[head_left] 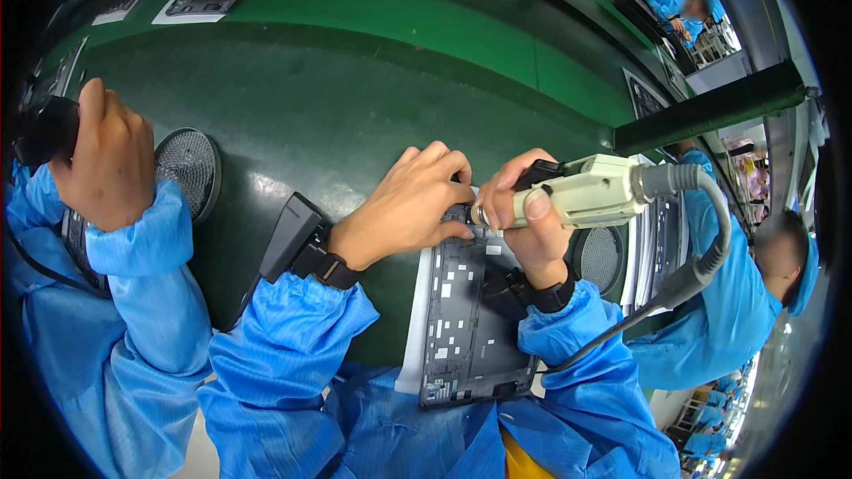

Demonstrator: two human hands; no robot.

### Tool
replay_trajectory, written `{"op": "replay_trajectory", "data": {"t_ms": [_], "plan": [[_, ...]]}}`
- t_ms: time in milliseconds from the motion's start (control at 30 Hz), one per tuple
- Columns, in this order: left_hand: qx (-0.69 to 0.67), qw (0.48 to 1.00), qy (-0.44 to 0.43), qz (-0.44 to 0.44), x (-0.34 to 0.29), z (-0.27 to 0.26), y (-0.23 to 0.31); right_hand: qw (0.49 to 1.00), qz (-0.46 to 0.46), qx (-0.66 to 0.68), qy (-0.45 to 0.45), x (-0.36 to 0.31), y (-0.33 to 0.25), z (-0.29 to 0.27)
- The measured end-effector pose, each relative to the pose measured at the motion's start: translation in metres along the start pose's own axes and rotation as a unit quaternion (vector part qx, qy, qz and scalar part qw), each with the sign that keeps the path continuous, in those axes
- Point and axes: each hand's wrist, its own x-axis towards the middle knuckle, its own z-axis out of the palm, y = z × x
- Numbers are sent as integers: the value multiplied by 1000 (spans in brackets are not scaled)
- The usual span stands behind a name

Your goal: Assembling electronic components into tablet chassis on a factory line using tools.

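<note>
A black tablet-like housing [453,328], dotted with small white pads, lies before me with its near edge close to my body. A white sheet [414,337] shows beneath its left side. My right hand [532,231] is wrapped round a cream electric screwdriver [596,191], which lies sideways with its nose to the left over the housing's far end. My left hand [413,204] bends over that same end, thumb and fingertips close around the screwdriver's nose. Whatever the left fingertips pinch is hidden. Both wrists carry black straps.
From the screwdriver a grey cable [714,213] loops down on the right. Round textured dishes flank me, one at left [189,176] and one at right [599,257]. Co-workers in blue sit on both sides; the left one's hand [111,160] holds a black object. A dark bar [710,111] juts in at right.
</note>
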Motion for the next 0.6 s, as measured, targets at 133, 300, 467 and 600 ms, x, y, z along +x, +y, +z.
{"op": "replay_trajectory", "data": {"t_ms": [133,300,467,600], "plan": [[5,1000,-25,-8,2,-1,2,999,-15,-32,-6,0,3,-2],[8,999,-33,0,5,-1,7,998,-44,-35,28,1,-5,-8],[6,999,-39,-10,4,-2,9,992,-120,26,28,-33,-53,-49],[21,999,-29,-13,6,5,9,980,-158,-8,119,-102,-86,-93]]}}
